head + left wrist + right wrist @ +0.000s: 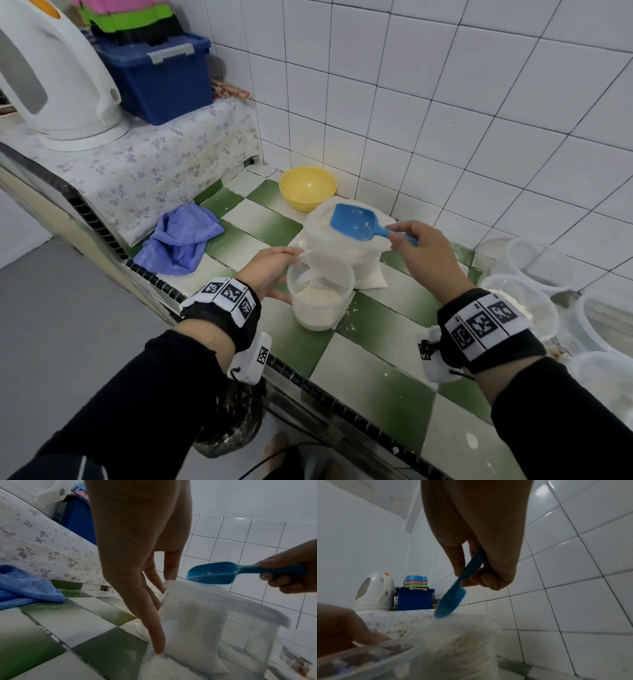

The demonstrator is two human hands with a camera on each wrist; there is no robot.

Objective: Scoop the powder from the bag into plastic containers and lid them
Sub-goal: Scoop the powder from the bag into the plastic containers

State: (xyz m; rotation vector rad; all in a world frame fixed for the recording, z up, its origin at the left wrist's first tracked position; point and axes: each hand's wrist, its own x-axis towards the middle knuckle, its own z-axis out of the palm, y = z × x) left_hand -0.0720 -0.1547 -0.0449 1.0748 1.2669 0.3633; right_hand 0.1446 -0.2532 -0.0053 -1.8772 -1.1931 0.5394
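A clear plastic container (320,294) with a little white powder in its bottom stands near the counter's front edge. My left hand (284,274) holds it, thumb on the rim and fingers down its side (154,615). Right behind it is the open bag of powder (346,246). My right hand (400,236) pinches the handle of a blue scoop (356,222), held over the bag's mouth. The scoop (214,573) carries only traces of powder. In the right wrist view its tip (448,605) hangs just above the bag (462,635).
A yellow bowl (307,188) sits in the tiled corner behind the bag. A blue cloth (181,240) lies at the left. Several clear containers (524,301) crowd the right end. A white kettle (51,78) and blue box (161,78) stand on the raised shelf.
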